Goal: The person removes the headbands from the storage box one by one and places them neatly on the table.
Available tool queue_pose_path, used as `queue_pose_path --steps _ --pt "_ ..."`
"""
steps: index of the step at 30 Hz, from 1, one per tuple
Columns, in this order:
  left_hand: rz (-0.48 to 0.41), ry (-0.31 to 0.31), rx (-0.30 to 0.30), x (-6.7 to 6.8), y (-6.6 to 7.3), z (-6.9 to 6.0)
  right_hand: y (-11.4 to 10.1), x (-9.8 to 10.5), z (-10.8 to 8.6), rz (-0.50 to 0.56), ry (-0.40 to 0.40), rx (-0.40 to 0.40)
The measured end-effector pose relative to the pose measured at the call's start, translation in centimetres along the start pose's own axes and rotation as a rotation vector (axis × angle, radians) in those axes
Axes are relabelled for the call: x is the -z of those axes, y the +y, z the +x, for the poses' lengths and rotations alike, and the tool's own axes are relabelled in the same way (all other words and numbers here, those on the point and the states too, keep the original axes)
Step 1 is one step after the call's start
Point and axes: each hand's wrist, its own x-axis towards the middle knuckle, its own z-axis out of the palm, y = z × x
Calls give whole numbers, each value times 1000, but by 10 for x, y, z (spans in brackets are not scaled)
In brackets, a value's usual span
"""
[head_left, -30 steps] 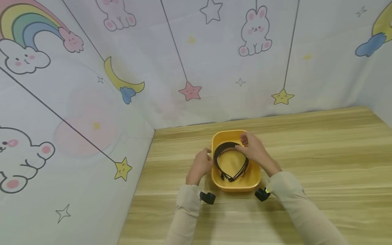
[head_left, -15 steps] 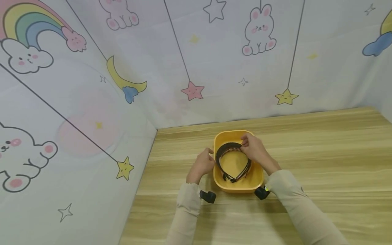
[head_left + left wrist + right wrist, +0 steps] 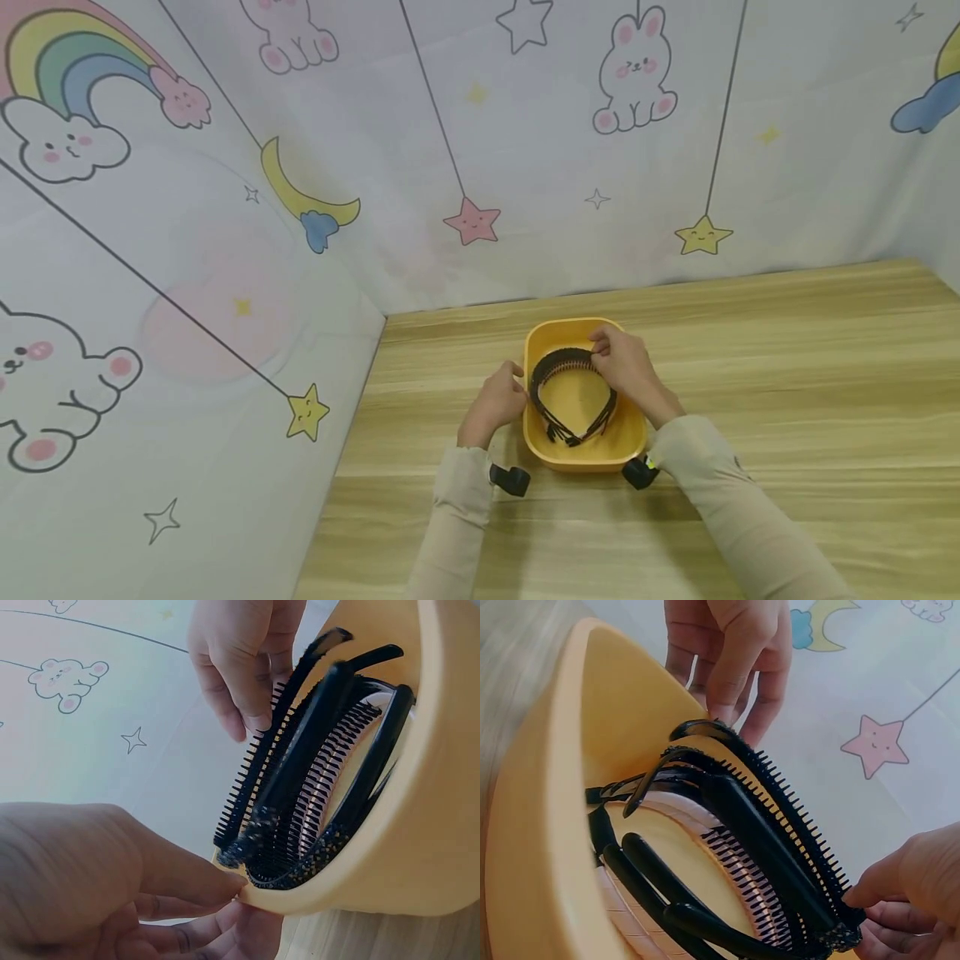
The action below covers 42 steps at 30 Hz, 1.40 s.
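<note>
Head view: left hand [image 3: 495, 402] pinches the near side wall of the yellow bin [image 3: 585, 461], fingers curled; right hand [image 3: 630, 365] is reached over the opposite side, curled at the upper end of the headbands [image 3: 558, 360]. The stack sits between the hands, inside the bin, lying as a loop with its ends toward the person. Wood table [image 3: 787, 400] underneath, wrist cam [image 3: 512, 481] just below the left hand. Left wrist view: left thumb is over the rim, other fingers outside it, so that grip is on the bin; the stack stands right beside the thumb tip. Ahead of it, the right thumb lies against the outermost black toothed headband [image 3: 294, 684]. Right wrist view: right thumb and fingers pinch that band near its speckled part; the pale pink headband [image 3: 676, 806] is deeper in, farther from the fingers. Risks, my read: teeth look close enough to mesh, so pulling one band could drag its neighbours along; cause would be interlocked teeth plus a fingertip-only hold. Slick plastic could slip from that pinch. Springy ends could catch the wall beside the left hand. If the left grip loosens, a snag could tip or slide the bin.
</note>
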Motion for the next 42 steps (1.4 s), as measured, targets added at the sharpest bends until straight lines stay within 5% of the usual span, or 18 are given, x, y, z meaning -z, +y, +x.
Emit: queue_pose_path --steps 23,42 --pt "8 -2 17 0 1 1 -11 24 15 -32 1 -64" --pt "2 -2 19 0 -2 1 2 60 41 -38 66 -38"
